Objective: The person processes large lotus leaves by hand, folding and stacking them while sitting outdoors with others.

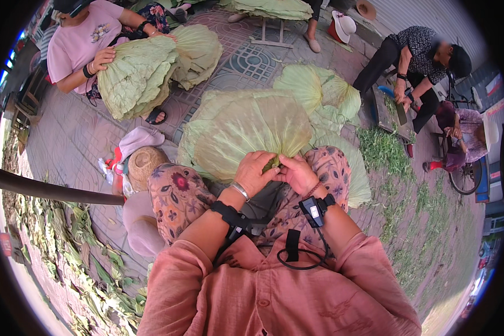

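A layered bundle of large, partly dried lotus leaves point(243, 126) fans out before my knees, its edges pale green and its top leaf browned. At the gathered stem end, my left hand point(253, 173) grips the leaves from the left, thumb pointing inward. My right hand point(299, 174) pinches the same end from the right, fingertips nearly meeting the left thumb. What lies under my fingers is hidden. Beyond the bundle to the right, more lotus leaves point(315, 88) are spread, some reaching down beside my right knee.
A straw hat point(145, 166) and a pale hat point(143, 231) lie by my left knee. One person holds a leaf bundle point(136, 75); another works with a knife point(400, 112) over a board point(386, 107). Shredded greens point(382, 155) cover the paving at right; wilted leaves point(80, 260) lie lower left.
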`<action>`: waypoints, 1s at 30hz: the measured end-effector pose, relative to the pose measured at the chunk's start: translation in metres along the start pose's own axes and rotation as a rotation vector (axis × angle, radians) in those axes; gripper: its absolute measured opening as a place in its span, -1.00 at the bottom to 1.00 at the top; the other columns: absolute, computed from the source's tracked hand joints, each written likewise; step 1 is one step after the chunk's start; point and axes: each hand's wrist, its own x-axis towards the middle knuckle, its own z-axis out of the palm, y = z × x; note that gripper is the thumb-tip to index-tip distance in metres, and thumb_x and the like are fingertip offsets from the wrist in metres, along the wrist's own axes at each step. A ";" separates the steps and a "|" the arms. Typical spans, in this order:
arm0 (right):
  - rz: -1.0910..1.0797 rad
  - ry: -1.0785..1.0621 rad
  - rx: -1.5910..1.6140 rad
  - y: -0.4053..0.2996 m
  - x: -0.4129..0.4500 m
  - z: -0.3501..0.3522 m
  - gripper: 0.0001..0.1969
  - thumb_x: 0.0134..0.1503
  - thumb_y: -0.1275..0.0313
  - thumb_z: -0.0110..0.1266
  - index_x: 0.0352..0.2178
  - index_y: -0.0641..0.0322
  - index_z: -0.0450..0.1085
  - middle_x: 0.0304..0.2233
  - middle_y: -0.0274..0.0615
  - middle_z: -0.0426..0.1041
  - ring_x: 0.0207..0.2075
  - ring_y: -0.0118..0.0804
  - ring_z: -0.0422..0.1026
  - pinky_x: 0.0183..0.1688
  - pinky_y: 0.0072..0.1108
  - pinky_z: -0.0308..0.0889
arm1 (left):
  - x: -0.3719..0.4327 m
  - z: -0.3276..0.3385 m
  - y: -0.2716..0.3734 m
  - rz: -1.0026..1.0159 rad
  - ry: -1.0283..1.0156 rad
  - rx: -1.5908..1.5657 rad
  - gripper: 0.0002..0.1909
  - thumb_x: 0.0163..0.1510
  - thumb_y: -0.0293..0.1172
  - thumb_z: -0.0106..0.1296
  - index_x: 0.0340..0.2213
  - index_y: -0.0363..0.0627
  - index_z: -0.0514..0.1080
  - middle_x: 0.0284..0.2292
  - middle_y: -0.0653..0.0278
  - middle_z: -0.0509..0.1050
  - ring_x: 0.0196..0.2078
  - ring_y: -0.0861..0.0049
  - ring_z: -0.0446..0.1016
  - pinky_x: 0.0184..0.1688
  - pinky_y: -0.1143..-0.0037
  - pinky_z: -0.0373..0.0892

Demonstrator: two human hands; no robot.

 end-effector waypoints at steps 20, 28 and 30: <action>-0.142 0.204 0.038 -0.015 -0.005 -0.001 -0.84 0.08 0.48 -0.12 -0.28 0.25 0.18 -0.25 -0.18 0.33 -0.33 -0.20 0.40 -0.37 -0.33 0.41 | 0.019 -0.040 -0.032 -0.333 0.771 -0.303 -0.77 0.10 -0.36 -0.18 -0.54 -0.24 0.29 -0.67 0.39 0.23 -0.59 0.70 0.15 -0.55 0.60 0.14; -0.564 0.126 0.234 -0.100 -0.045 -0.050 -0.89 0.09 0.50 -0.13 -0.31 0.22 0.20 -0.24 -0.19 0.33 -0.29 -0.23 0.40 -0.33 -0.30 0.41 | 0.008 -0.081 -0.047 -0.425 1.029 -0.571 -0.87 0.08 -0.39 -0.16 -0.39 -0.21 0.27 -0.45 0.31 0.38 -0.46 0.60 0.33 -0.45 0.58 0.30; -0.628 0.150 0.280 -0.110 -0.049 -0.079 -0.87 0.10 0.50 -0.14 -0.28 0.20 0.19 -0.25 -0.20 0.33 -0.27 -0.21 0.40 -0.31 -0.29 0.40 | 0.006 -0.072 -0.068 -0.478 1.038 -0.644 -0.85 0.07 -0.40 -0.17 -0.34 -0.22 0.26 -0.41 0.26 0.39 -0.43 0.54 0.37 -0.44 0.55 0.34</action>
